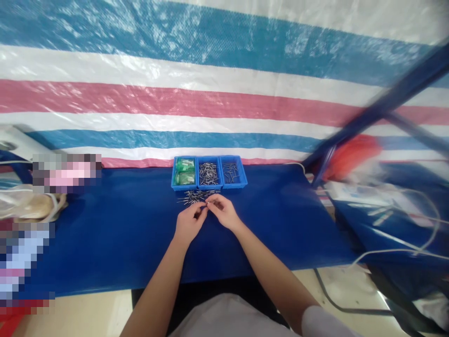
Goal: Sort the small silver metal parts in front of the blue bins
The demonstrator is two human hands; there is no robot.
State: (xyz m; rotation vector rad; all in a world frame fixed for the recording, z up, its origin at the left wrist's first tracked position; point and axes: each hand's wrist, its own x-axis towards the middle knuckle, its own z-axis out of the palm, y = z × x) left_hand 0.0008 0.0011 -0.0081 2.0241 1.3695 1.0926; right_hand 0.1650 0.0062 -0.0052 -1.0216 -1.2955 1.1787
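My left hand (188,223) and my right hand (224,213) meet over the blue table, fingertips pinched together. A tiny pale spot shows between them, but what they hold is too small to make out. Just beyond the fingers lies a loose pile of thin metal pins (192,196). Behind it stand three joined blue bins. Green packets (184,178) fill the left bin (173,186). Many dark metal pins (208,173) lie in the middle bin (210,187). A thinner scatter of metal pins (230,172) lies in the right bin (242,181).
A striped plastic sheet (210,103) hangs behind the blue table (280,224). At the right are a blue metal frame (379,107), a blurred red bag (354,154) and a white cable (389,251). A blurred-out person (70,173) is at the left edge.
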